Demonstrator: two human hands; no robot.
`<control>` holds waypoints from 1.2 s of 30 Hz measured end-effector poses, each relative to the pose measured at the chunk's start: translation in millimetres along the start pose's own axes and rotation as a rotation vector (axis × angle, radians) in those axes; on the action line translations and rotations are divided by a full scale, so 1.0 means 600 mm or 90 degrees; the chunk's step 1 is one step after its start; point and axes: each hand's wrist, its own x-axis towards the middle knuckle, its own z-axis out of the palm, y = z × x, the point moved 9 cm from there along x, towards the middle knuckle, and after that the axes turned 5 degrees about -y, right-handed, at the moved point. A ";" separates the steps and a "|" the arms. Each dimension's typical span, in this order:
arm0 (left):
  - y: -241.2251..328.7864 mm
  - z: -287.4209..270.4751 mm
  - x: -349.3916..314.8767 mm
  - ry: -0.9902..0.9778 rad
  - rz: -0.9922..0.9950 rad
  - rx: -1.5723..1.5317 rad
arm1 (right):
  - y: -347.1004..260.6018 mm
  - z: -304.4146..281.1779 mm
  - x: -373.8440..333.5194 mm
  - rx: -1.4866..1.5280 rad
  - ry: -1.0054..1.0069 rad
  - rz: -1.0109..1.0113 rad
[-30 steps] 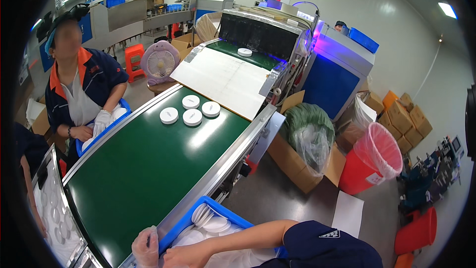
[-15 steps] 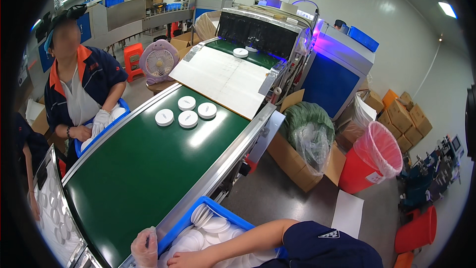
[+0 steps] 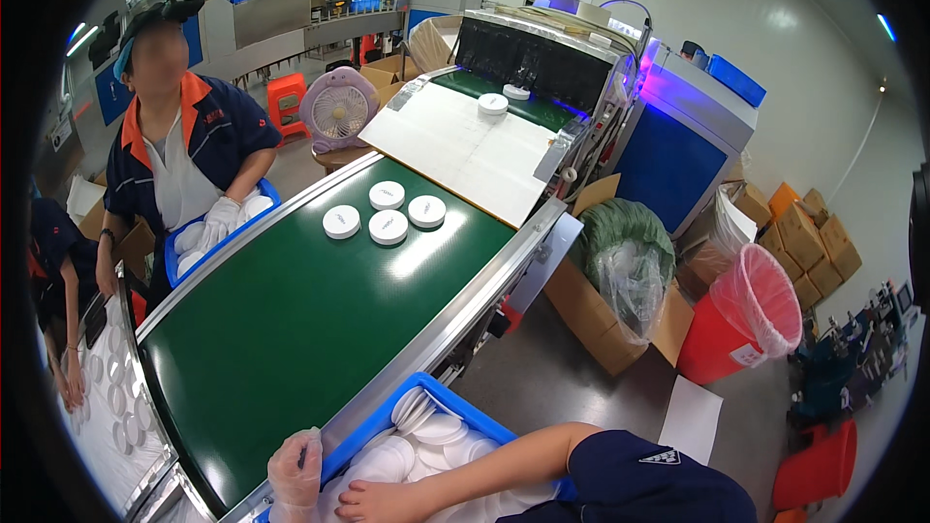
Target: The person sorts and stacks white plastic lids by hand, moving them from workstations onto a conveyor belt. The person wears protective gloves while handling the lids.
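My left hand, in a clear glove, is curled closed beside the conveyor's near rail, at the left edge of a blue bin. A dark spot shows at its curled fingers; whether it holds something is unclear. My bare right hand reaches into that bin, its fingers bent and close together over white round lids. What lies under those fingers is hidden. On the green belt ahead sit several white round lids with small print, grouped below a sloping white board.
Across the belt a co-worker stands at another blue bin of lids. A second person's hands are over lids at far left. A fan, an open carton and a red bin flank the conveyor.
The view has shifted, moving the scene rightward. One lid has slid onto the board, another has emerged from the dark curtain. The co-worker's bare hand has left their bin. My hands stay nearly in place.
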 end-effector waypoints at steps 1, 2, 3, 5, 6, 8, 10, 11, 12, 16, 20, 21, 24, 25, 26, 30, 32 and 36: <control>0.000 -0.001 0.000 -0.001 0.000 0.003 | -0.002 0.003 0.001 0.000 0.000 -0.001; 0.000 -0.001 0.000 -0.002 0.001 0.006 | -0.001 0.007 0.003 -0.019 -0.003 0.009; -0.003 -0.003 -0.001 -0.001 0.001 0.006 | 0.000 0.010 0.004 -0.037 -0.006 0.018; -0.006 0.000 -0.002 -0.011 -0.002 0.027 | -0.002 0.013 0.007 -0.049 -0.007 0.031; -0.004 0.000 -0.002 -0.010 0.000 0.026 | 0.000 0.013 0.008 -0.057 -0.006 0.044; -0.006 -0.002 -0.003 -0.009 -0.013 0.027 | -0.003 0.009 0.010 -0.066 0.011 0.042; -0.002 -0.001 -0.003 -0.006 -0.013 0.028 | -0.003 0.007 0.011 -0.076 0.029 0.040; -0.001 -0.001 -0.002 -0.002 -0.014 0.028 | -0.002 0.010 0.011 -0.060 0.034 0.024; -0.001 0.000 -0.003 -0.003 -0.012 0.027 | -0.002 0.013 0.011 -0.044 0.038 0.008; 0.012 -0.005 -0.006 0.044 0.026 0.012 | -0.001 -0.001 0.010 -0.056 0.082 0.002; 0.007 0.004 -0.004 0.024 0.024 0.018 | 0.039 -0.034 0.004 0.026 0.079 0.095; -0.007 0.007 -0.005 0.024 0.025 0.019 | 0.055 -0.048 -0.001 0.061 0.104 0.124; -0.039 -0.004 -0.017 0.045 0.063 0.018 | 0.094 -0.191 -0.048 0.207 0.377 0.211; -0.036 0.000 -0.013 0.008 0.040 0.071 | 0.128 -0.227 -0.080 0.320 0.452 0.300; -0.034 0.004 -0.011 -0.028 0.015 0.126 | 0.162 -0.247 -0.111 0.290 0.471 0.378; 0.005 -0.004 0.002 0.013 -0.008 0.017 | 0.324 -0.298 -0.261 0.308 0.566 0.627; 0.006 -0.007 0.001 0.033 0.001 0.039 | 0.409 -0.347 -0.326 0.087 0.635 0.641; -0.031 0.013 -0.008 -0.070 -0.062 0.020 | 0.559 -0.397 -0.359 -0.064 0.647 0.681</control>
